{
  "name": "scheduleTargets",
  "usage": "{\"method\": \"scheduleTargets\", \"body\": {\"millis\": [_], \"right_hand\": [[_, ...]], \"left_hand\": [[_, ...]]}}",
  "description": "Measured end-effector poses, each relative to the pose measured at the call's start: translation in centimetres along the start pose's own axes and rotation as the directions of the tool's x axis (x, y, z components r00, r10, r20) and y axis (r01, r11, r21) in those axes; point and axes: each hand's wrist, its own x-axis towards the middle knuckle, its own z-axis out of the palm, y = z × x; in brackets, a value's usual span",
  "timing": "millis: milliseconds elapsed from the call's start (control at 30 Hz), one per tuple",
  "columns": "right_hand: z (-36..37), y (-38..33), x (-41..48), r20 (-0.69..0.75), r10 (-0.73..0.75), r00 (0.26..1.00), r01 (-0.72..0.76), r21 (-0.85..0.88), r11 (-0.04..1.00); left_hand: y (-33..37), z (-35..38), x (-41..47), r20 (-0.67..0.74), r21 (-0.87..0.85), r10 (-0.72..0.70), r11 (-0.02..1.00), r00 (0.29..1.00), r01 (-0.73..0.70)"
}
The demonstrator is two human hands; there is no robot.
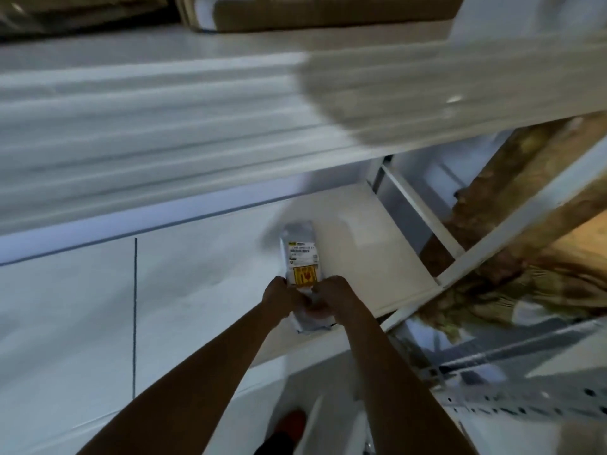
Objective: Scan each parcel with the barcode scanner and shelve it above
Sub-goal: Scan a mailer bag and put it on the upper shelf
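Observation:
A small grey plastic parcel [299, 257] with a white shipping label and a yellow and red sticker lies lengthwise on a white shelf board [358, 244]. My left hand [281, 295] grips its near left edge. My right hand [331, 292] grips its near right edge. Both arms reach up from the bottom of the view. The parcel's near end is crumpled between my hands. No barcode scanner is in view.
A blurred white shelf front [164, 133] spans the view above the parcel. Brown cardboard boxes [328, 11] sit on a higher level. A white metal upright and brace [512, 231] run at the right, with a perforated rail [525, 408] lower right. A white wall [65, 323] fills the left.

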Motion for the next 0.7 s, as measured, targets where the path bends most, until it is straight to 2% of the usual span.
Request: {"method": "scheduleTargets", "body": {"millis": [67,167,267,300,400,500,700], "right_hand": [[0.3,0.0,0.6,0.007,0.001,1.0,-0.001,-0.019,1.0],[0.9,0.3,1.0,-0.073,-0.053,0.996,0.045,-0.108,0.993],[1.5,1.0,-0.3,-0.075,-0.065,0.995,0.067,0.022,0.998],[1.7,1.2,-1.1,-0.07,-0.09,0.993,0.093,0.049,0.994],[2.9,1.9,-4.5,-0.081,-0.155,0.985,0.165,0.136,0.977],[4.4,2.7,-7.8,-0.091,-0.258,0.962,0.269,0.145,0.952],[7.9,5.5,-17.4,0.035,-0.269,0.963,0.257,0.197,0.946]], "left_hand": [[-0.2,-0.2,0.0,0.031,-0.024,0.009,1.0,0.999,-0.008],[-0.6,-0.4,-0.7,0.048,-0.121,0.008,0.993,0.999,-0.002],[-1.4,-0.5,-1.6,0.107,-0.372,-0.036,0.925,0.994,0.074],[-1.6,-0.7,-2.3,0.089,-0.38,-0.042,0.922,0.995,0.073],[-3.4,-1.6,-4.9,0.047,-0.425,0.028,0.905,0.998,-0.005],[-5.5,-2.9,-7.8,0.014,-0.415,0.197,0.893,0.98,-0.173],[-11.0,-6.3,-15.2,0.011,-0.515,0.346,0.806,0.938,-0.291]]}}
